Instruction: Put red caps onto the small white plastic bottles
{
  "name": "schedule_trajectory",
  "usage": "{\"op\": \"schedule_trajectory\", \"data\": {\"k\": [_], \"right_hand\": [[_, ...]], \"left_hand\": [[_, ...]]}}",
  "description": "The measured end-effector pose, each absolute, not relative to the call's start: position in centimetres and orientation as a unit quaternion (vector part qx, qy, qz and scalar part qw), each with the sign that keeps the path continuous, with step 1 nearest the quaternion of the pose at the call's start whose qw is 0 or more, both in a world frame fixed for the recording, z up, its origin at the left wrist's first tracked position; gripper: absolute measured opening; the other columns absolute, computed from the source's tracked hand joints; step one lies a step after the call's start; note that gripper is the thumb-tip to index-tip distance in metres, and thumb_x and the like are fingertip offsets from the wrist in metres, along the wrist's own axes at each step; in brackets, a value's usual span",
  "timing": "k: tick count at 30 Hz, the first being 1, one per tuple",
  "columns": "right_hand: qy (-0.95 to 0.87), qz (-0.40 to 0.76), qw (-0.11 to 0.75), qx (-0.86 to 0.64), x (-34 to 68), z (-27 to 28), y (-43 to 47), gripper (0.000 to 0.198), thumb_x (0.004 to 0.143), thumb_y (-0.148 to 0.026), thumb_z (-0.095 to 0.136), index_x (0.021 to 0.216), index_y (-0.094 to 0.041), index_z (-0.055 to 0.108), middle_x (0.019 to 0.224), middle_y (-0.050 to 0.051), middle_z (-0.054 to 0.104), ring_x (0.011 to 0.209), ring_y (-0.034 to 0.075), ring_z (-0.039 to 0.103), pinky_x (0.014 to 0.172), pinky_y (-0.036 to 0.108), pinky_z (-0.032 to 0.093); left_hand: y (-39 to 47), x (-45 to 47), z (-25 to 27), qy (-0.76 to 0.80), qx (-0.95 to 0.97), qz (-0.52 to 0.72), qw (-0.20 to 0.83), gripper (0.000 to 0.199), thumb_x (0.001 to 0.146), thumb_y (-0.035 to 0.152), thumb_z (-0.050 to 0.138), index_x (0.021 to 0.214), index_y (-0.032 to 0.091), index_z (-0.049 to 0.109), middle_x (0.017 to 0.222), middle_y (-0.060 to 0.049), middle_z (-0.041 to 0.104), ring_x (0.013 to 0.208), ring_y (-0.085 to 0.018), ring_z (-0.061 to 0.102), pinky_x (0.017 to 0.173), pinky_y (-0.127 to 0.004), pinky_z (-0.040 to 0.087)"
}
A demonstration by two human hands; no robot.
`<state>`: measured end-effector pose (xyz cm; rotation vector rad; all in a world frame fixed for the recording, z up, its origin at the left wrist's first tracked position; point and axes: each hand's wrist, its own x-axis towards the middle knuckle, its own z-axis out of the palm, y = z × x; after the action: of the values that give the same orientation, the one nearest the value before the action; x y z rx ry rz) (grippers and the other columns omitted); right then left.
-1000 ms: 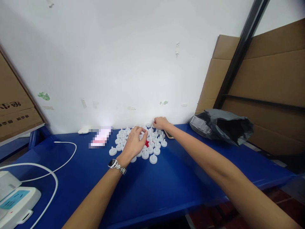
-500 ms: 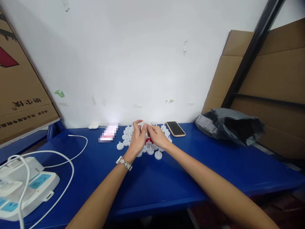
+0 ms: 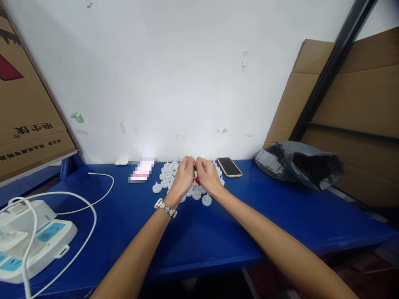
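Your left hand (image 3: 184, 174) and right hand (image 3: 208, 176) are close together above the blue table (image 3: 218, 236), fingers curled inward; whether they grip anything cannot be told, the contents being hidden. White caps (image 3: 196, 194) lie clustered around and below them, with red pieces (image 3: 197, 181) visible between your hands.

White spouted caps (image 3: 206, 200), upright in a cluster on the blue tabletop (image 3: 215, 236), red pieces (image 3: 197, 181) among them.
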<state>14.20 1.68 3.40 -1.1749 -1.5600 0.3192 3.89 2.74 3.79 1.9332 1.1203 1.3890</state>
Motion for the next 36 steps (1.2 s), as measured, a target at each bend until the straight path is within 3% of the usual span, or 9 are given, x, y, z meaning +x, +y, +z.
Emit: {"op": "schedule_trajectory", "data": {"k": [5, 9, 13, 18, 22, 24, 28, 31, 36], "right_hand": [[-0.648, 0.014, 0.524, -0.552, 16.2, 3.8, 1.9, 0.042, 0.098, -0.036, 0.029, 0.060, -0.021, 0.037, 0.056, -0.001, 0.045, 0.056, 0.013, 0.041, 0.056, 0.027, 0.027], [-0.732, -0.027, 0.391, -0.558, 17.5, 3.1, 2.7, 0.037, 0.098, -0.034, 0.034, 0.066, -0.019, 0.046, 0.065, 0.002, 0.053, 0.068, 0.016, 0.046, 0.066, 0.029, 0.031], [-0.776, -0.013, 0.282, -0.565, 17.5, 1.9, 3.5, 0.021, 0.089, -0.033, 0.051, 0.080, -0.020, 0.063, 0.079, 0.005, 0.060, 0.084, 0.021, 0.049, 0.076, 0.032, 0.031], [-0.766, 0.121, 0.363, -0.516, 17.8, 2.1, 3.1, 0.024, 0.087, -0.024, 0.047, 0.101, -0.020, 0.065, 0.078, 0.002, 0.060, 0.075, 0.017, 0.053, 0.073, 0.030, 0.036], [-0.767, 0.225, 0.436, -0.414, 18.0, 2.7, 1.0, 0.024, 0.082, -0.013, 0.043, 0.098, -0.018, 0.061, 0.074, -0.002, 0.059, 0.068, 0.013, 0.055, 0.066, 0.026, 0.039], [-0.772, 0.220, 0.441, -0.400, 18.0, 2.6, -0.3, 0.021, 0.081, -0.012, 0.045, 0.092, -0.018, 0.061, 0.075, -0.001, 0.060, 0.071, 0.013, 0.056, 0.067, 0.026, 0.040], [-0.787, 0.161, 0.419, -0.424, 18.1, 2.0, -2.1, 0.018, 0.079, -0.010, 0.048, 0.086, -0.018, 0.063, 0.080, 0.001, 0.062, 0.076, 0.014, 0.056, 0.071, 0.027, 0.041], [-0.799, 0.126, 0.391, -0.440, 18.5, 1.5, -2.4, 0.020, 0.077, -0.007, 0.049, 0.084, -0.019, 0.063, 0.080, 0.002, 0.063, 0.081, 0.016, 0.056, 0.076, 0.030, 0.040], [-0.811, 0.057, 0.369, -0.451, 18.9, 1.4, -3.3, 0.016, 0.077, -0.008, 0.053, 0.087, -0.019, 0.058, 0.082, 0.002, 0.061, 0.085, 0.018, 0.054, 0.080, 0.032, 0.038]], "left_hand": [[2.8, 0.9, 4.8, 0.481, 0.719, 0.495, 0.078, 0.027, 0.099, 0.040, 0.030, 0.083, 0.021, 0.042, 0.065, 0.002, 0.044, 0.061, -0.016, 0.044, 0.060, -0.030, 0.031], [3.5, -1.1, 4.7, 0.472, 0.750, 0.434, 0.162, 0.033, 0.100, 0.044, 0.026, 0.090, 0.022, 0.048, 0.068, 0.001, 0.050, 0.065, -0.016, 0.049, 0.062, -0.029, 0.034], [4.0, -1.3, 4.0, 0.415, 0.782, 0.397, 0.243, 0.029, 0.095, 0.046, 0.040, 0.104, 0.022, 0.054, 0.082, 0.000, 0.057, 0.069, -0.014, 0.052, 0.064, -0.027, 0.040], [3.0, -2.0, 3.4, 0.362, 0.778, 0.386, 0.340, 0.037, 0.083, 0.051, 0.061, 0.103, 0.020, 0.055, 0.084, -0.001, 0.060, 0.067, -0.013, 0.054, 0.060, -0.025, 0.044], [0.8, -2.7, 2.2, 0.377, 0.790, 0.371, 0.310, 0.038, 0.080, 0.053, 0.065, 0.097, 0.021, 0.055, 0.082, 0.000, 0.063, 0.070, -0.015, 0.058, 0.065, -0.027, 0.046], [-0.5, -2.8, 1.3, 0.395, 0.812, 0.351, 0.249, 0.034, 0.084, 0.053, 0.060, 0.098, 0.023, 0.057, 0.087, -0.001, 0.065, 0.074, -0.017, 0.059, 0.069, -0.030, 0.047], [-2.4, -2.6, -0.4, 0.395, 0.855, 0.314, 0.116, 0.030, 0.091, 0.048, 0.053, 0.113, 0.027, 0.059, 0.112, -0.004, 0.062, 0.105, -0.023, 0.055, 0.091, -0.040, 0.044], [-2.7, -2.4, -0.8, 0.372, 0.883, 0.281, 0.059, 0.033, 0.093, 0.045, 0.050, 0.121, 0.029, 0.057, 0.115, -0.005, 0.062, 0.111, -0.025, 0.051, 0.095, -0.043, 0.042], [-2.0, -2.8, -0.7, 0.340, 0.904, 0.258, 0.013, 0.023, 0.093, 0.040, 0.053, 0.110, 0.028, 0.063, 0.131, -0.004, 0.056, 0.123, -0.026, 0.044, 0.098, -0.045, 0.040]]}}
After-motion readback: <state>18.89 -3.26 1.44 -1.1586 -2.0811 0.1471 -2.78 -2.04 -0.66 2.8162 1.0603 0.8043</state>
